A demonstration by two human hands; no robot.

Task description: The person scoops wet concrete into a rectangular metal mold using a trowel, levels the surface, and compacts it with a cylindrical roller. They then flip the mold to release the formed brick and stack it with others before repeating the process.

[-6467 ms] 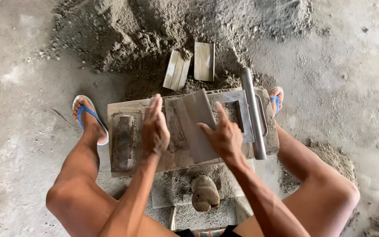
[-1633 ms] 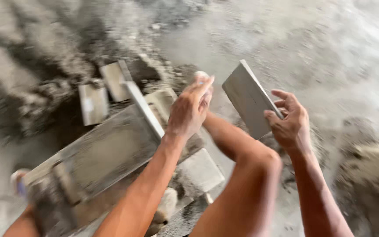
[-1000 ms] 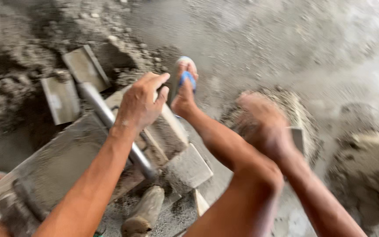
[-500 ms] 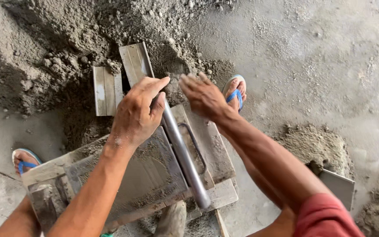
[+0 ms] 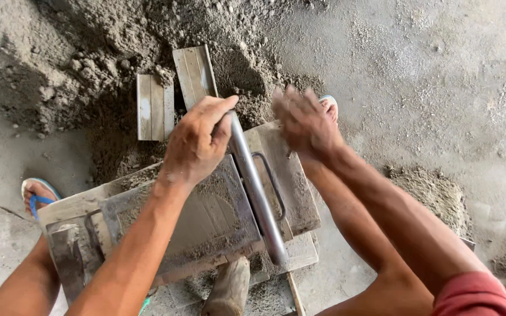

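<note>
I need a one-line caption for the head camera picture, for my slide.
Left hand grips a metal pipe handle on a grey block mould; right hand hovers, blurred, beside a sandy mix pile.

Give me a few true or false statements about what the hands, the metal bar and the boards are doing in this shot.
1. The left hand grips the top end of the metal bar. True.
2. The right hand holds a flat slab in the air. False: it is blurred above the mould, and no slab shows in it.
3. Two small boards lie against the pile of grey mix. True.
4. Both feet are bare. False: the foot on the left wears a blue sandal.
5. The metal bar stands upright. False: it lies slanted across the mould.
</note>
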